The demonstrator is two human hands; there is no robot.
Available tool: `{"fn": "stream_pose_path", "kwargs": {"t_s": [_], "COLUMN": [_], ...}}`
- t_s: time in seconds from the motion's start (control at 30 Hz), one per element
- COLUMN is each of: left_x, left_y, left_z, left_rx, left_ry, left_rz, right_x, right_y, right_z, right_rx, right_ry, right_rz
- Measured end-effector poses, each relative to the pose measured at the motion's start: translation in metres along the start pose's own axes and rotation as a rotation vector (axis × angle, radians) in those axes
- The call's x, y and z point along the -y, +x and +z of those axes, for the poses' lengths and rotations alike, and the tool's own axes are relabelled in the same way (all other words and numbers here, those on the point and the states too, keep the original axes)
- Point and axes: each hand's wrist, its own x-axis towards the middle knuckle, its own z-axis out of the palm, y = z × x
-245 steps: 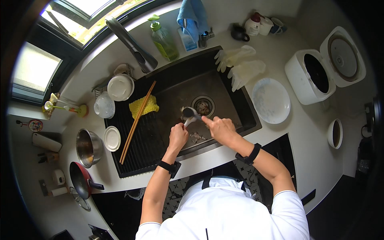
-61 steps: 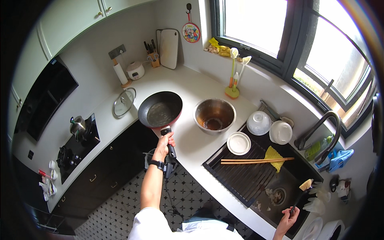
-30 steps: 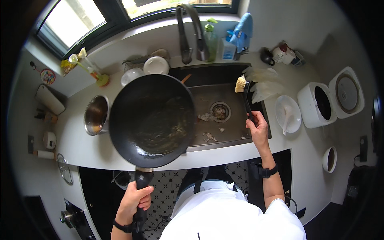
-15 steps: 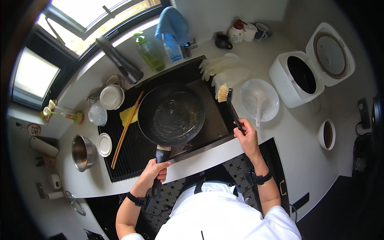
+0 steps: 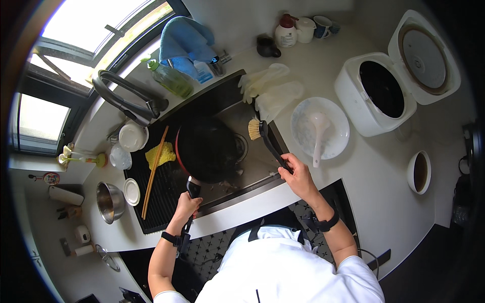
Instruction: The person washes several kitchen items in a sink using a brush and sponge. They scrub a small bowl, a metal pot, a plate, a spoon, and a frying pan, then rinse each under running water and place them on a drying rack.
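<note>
The frying pan presents its black handle nearest the person, with the left hand closed around it, fingers wrapped. That grip looks like the right place to hold: the pan is rigid and probably heavy toward its round head, so it would want to tip away from the wrist, and a wet surface could be slippery. The right hand, about as near, pinches the end of a black brush, its pale bristles up and to the left, apart from the pan.

The pan's long axis runs from the handle, close to the person and slightly left, away to the far rim. Its head is over the sink, partly covering the drain; I cannot tell whether it touches the bottom. Left of it lie a yellow cloth and chopsticks; farther off, the faucet stands behind.
</note>
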Motion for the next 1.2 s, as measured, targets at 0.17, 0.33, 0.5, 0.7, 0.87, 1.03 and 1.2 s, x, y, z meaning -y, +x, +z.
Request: {"fn": "stream_pose_path", "kwargs": {"t_s": [0.17, 0.33, 0.5, 0.7, 0.87, 1.03, 1.2], "left_x": [0.016, 0.015, 0.01, -0.002, -0.013, -0.01, -0.003], "left_y": [0.007, 0.001, -0.007, -0.015, -0.027, -0.022, -0.013], "left_z": [0.0, 0.012, 0.017, 0.008, 0.011, 0.007, 0.003], "left_rx": [-0.399, -0.47, -0.515, -0.175, 0.13, 0.231, 0.348], "left_ry": [0.688, 0.765, 0.747, 0.14, -0.277, -0.363, -0.423], "left_rz": [0.394, 0.283, 0.23, 0.186, 0.088, 0.062, 0.003], "right_x": [-0.009, -0.026, -0.036, -0.038, -0.039, -0.014, 0.002], "right_y": [0.011, 0.025, 0.048, 0.084, 0.123, 0.099, 0.068], "right_z": [0.004, 0.012, 0.038, 0.084, 0.104, 0.099, 0.133], "right_rx": [0.039, 0.077, 0.195, 0.141, -0.128, 0.141, 0.574], "right_ry": [-0.043, -0.127, -0.299, -0.563, -1.121, -1.35, -0.759], "right_rz": [0.004, 0.141, 0.107, -0.269, -0.561, -0.324, -0.038]}}
